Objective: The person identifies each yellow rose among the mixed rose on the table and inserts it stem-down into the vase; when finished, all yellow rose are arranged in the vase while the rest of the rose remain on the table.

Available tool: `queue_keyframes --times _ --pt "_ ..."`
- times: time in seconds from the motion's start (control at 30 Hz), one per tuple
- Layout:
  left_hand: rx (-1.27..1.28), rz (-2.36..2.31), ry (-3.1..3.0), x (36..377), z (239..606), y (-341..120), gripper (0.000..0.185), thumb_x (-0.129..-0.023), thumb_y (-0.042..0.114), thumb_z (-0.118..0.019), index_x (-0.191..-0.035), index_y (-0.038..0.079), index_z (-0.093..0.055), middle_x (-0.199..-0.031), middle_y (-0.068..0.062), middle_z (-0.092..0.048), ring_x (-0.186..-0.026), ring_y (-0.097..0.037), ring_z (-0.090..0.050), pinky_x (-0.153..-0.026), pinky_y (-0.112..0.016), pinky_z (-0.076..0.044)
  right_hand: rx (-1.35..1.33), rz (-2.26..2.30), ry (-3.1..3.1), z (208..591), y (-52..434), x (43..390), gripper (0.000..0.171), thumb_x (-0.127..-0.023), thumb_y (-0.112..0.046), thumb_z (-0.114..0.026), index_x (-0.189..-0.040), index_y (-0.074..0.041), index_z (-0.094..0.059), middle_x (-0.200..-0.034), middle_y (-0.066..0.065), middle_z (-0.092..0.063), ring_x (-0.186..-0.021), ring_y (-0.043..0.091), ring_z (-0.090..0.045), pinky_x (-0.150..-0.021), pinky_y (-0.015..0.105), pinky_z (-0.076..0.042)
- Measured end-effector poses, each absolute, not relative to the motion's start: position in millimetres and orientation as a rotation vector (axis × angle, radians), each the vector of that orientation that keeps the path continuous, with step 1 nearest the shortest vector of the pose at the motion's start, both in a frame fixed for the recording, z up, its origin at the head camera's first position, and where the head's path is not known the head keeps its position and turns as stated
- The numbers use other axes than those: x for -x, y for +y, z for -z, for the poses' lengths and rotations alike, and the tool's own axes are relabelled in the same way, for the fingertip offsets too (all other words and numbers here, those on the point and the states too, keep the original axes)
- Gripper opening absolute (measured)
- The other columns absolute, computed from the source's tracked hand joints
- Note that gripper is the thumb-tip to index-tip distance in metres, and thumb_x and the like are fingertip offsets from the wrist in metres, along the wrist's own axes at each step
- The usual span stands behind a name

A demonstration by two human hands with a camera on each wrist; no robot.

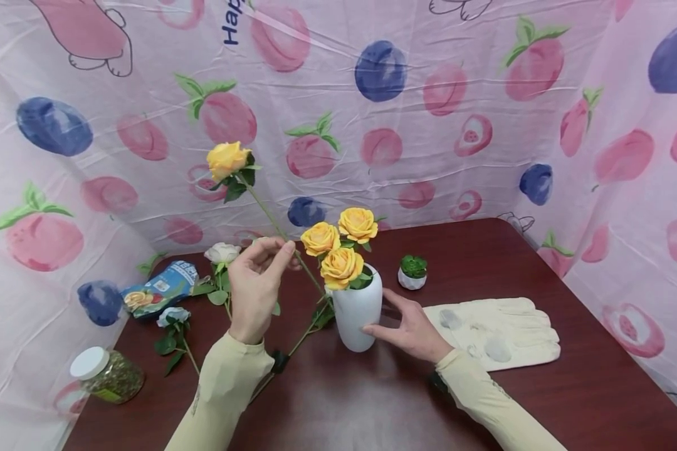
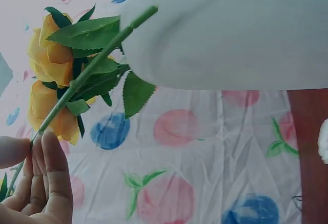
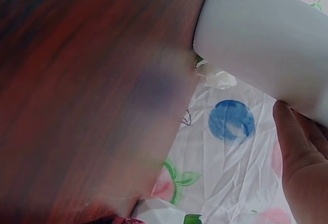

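Observation:
My left hand [image 1: 256, 288] pinches the green stem of a yellow rose [image 1: 227, 160] between thumb and fingers. The bloom points up and left, and the stem's lower end slants down toward the vase's left side. In the left wrist view, the stem [image 2: 97, 62] crosses in front of the vase [image 2: 225, 34], its cut end showing outside the wall. Several yellow roses [image 1: 341, 268] stand in the white vase [image 1: 356, 322]. My right hand [image 1: 412, 327] holds the vase from the right, thumb on the front and fingers along the side.
Left on the brown table [image 1: 383, 401] lie a white rose [image 1: 222, 253], a blue rose [image 1: 173, 316], a blue packet [image 1: 166, 287] and a white-lidded jar [image 1: 110, 376]. Another green stem [image 1: 300, 341] lies left of the vase. To the right are a small potted plant [image 1: 412, 274] and pale gloves [image 1: 499, 332].

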State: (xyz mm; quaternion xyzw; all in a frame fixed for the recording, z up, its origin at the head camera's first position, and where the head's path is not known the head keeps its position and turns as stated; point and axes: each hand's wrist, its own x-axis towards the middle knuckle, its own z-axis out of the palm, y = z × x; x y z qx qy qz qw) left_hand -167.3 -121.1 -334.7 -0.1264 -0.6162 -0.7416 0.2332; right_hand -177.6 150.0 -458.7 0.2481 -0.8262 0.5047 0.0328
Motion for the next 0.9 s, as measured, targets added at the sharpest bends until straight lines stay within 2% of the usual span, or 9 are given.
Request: queue_keyframes --times 0.23,0.57,0.7,0.9 --pt "0.392 1.979 -1.588 175 326 -112 0.019 -0.094 0.004 -0.073 -0.098 -0.013 -0.066 -0.085 -0.002 -0.073 -0.070 -0.014 -0.070 -0.072 -0.031 -0.061 -0.769 -1.551 -2.533 459 151 178 0.072 -0.086 -0.034 -0.086 -0.147 -0.018 -0.053 -0.141 0.003 -0.063 -0.128 0.025 -0.063 -0.100 0.049 -0.055" --pt "0.406 1.978 -1.447 180 318 -108 0.016 -0.095 0.006 -0.073 -0.097 -0.009 -0.068 -0.084 -0.005 -0.072 -0.070 -0.018 -0.070 -0.074 -0.030 -0.060 -0.789 -1.560 -2.520 460 149 177 0.072 -0.086 -0.033 -0.085 -0.148 -0.016 -0.053 -0.142 0.003 -0.062 -0.129 0.023 -0.062 -0.100 0.046 -0.055" --pt "0.421 1.962 -1.466 182 323 -105 0.019 -0.095 0.006 -0.074 -0.098 -0.012 -0.067 -0.084 -0.004 -0.073 -0.071 -0.020 -0.070 -0.074 -0.032 -0.061 -0.780 -1.548 -2.529 460 150 178 0.071 -0.086 -0.033 -0.085 -0.148 -0.016 -0.053 -0.141 0.003 -0.063 -0.128 0.022 -0.063 -0.100 0.044 -0.055" --pt "0.455 1.935 -1.591 181 342 -96 0.017 -0.094 0.004 -0.074 -0.097 -0.012 -0.069 -0.084 -0.004 -0.073 -0.074 -0.016 -0.071 -0.075 -0.029 -0.060 -0.772 -1.554 -2.533 460 150 177 0.071 -0.086 -0.034 -0.085 -0.147 -0.017 -0.053 -0.141 0.002 -0.063 -0.128 0.022 -0.063 -0.101 0.044 -0.055"
